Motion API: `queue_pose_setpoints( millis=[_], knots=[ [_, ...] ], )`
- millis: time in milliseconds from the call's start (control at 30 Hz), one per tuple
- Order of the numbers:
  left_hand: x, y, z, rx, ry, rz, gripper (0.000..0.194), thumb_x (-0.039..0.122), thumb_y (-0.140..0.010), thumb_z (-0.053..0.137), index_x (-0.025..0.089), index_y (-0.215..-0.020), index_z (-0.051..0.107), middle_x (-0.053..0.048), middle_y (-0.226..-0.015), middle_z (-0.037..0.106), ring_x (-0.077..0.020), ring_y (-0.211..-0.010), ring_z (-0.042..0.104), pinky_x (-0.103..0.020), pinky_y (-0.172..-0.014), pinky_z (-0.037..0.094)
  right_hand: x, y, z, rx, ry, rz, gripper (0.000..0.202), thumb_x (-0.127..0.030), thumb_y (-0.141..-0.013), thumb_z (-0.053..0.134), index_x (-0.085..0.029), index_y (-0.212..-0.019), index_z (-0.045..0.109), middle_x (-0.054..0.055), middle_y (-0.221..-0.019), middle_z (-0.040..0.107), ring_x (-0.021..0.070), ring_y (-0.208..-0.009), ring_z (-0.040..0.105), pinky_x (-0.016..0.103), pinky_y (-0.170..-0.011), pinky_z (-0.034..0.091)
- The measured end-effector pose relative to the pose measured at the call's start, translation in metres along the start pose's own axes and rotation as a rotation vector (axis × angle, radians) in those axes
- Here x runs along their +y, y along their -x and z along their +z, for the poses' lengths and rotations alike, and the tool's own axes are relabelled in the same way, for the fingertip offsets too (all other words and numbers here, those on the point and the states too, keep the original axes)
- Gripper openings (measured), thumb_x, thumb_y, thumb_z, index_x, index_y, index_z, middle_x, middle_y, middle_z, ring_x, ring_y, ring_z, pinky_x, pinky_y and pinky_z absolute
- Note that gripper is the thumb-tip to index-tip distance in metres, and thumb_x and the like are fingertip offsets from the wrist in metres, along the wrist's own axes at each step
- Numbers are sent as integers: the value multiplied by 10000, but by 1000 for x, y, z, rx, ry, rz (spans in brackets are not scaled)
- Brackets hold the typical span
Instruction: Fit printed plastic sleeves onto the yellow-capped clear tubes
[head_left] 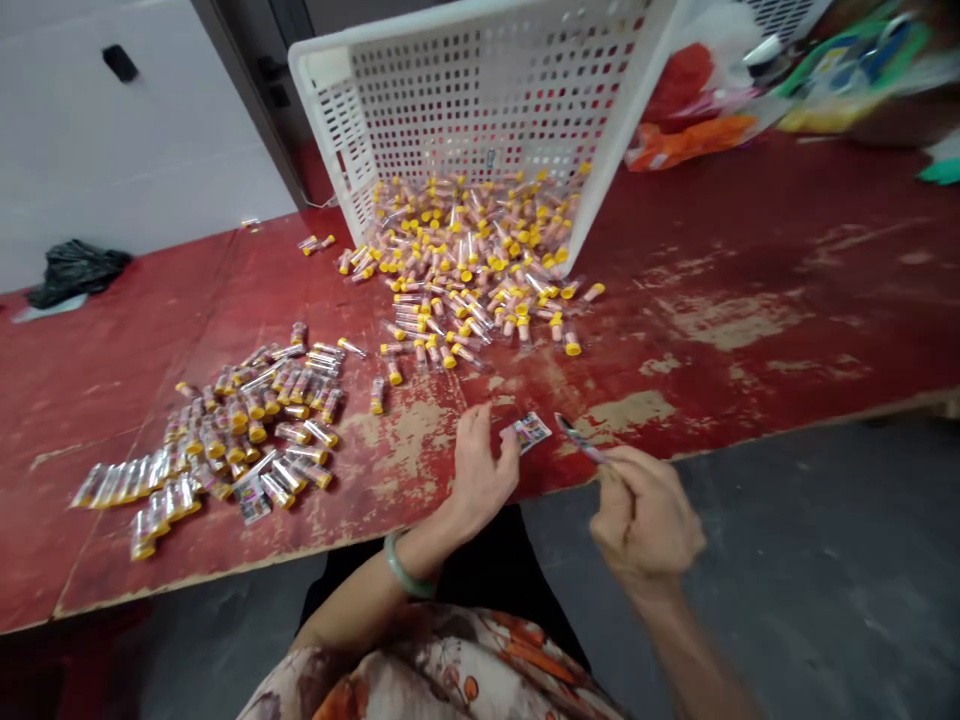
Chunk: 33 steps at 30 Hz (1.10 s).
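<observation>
My left hand (481, 475) is over the table's front edge, its thumb spread from the fingers. The thumb tip is at a small printed label (531, 432), or a stack of them, lying flat on the table; whether it presses on it I cannot tell. My right hand (649, 515) is closed to the right, just past the edge. Between its thumb and fingers is a thin printed label (577, 437), seen nearly edge-on and slightly blurred. Beyond my hands lie loose clear tubes with yellow caps (450, 330) and pinkish contents.
A white perforated crate (487, 90) lies tipped on its side, tubes spilling from it. To the left is a pile of tubes (255, 410) with another printed label (252, 498). A black plastic bag (79, 272) and colourful bags (690, 110) rest on the worn red table (750, 230).
</observation>
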<state>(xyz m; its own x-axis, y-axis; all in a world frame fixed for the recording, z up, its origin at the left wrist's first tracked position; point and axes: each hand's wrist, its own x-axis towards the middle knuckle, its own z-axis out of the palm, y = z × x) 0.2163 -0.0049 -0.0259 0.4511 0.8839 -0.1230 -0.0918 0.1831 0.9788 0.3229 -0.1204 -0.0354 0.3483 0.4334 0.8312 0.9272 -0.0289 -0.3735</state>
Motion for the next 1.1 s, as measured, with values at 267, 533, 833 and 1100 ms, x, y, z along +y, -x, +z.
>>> queue_pose_setpoints(
  millis=[267,533,833,1100],
  knots=[
    [36,37,-113,-80,587,-508,210,272,-748,703,101,-859,652,-60,-723,671,-132,-621,627,-241,-611,513,-78,-10,70,-489,-439,-608,245,-167,-867,472,-151,-1085,582,113,-1031,680,224,-943,620,403,-822,508],
    [26,46,-181,362,539,-279,267,248,-682,753,125,-856,594,-70,-743,707,-220,-716,699,-368,-707,580,-96,-45,200,-653,-210,138,299,-276,-916,406,-180,-737,626,69,-756,659,166,-706,583,280,-661,408],
    [27,48,-203,363,516,-299,299,270,-654,787,100,-846,635,-97,-763,720,-234,-716,706,-347,-677,593,-84,-63,247,-673,92,345,341,-360,-876,445,-154,-730,674,122,-753,673,193,-684,554,292,-608,297],
    [28,47,-208,440,580,-299,363,254,-560,843,126,-834,642,-18,-713,692,-186,-649,688,-310,-618,592,-83,-63,278,-824,-28,449,214,-370,-667,651,-162,-684,699,66,-653,662,198,-661,581,281,-611,379]
  ],
)
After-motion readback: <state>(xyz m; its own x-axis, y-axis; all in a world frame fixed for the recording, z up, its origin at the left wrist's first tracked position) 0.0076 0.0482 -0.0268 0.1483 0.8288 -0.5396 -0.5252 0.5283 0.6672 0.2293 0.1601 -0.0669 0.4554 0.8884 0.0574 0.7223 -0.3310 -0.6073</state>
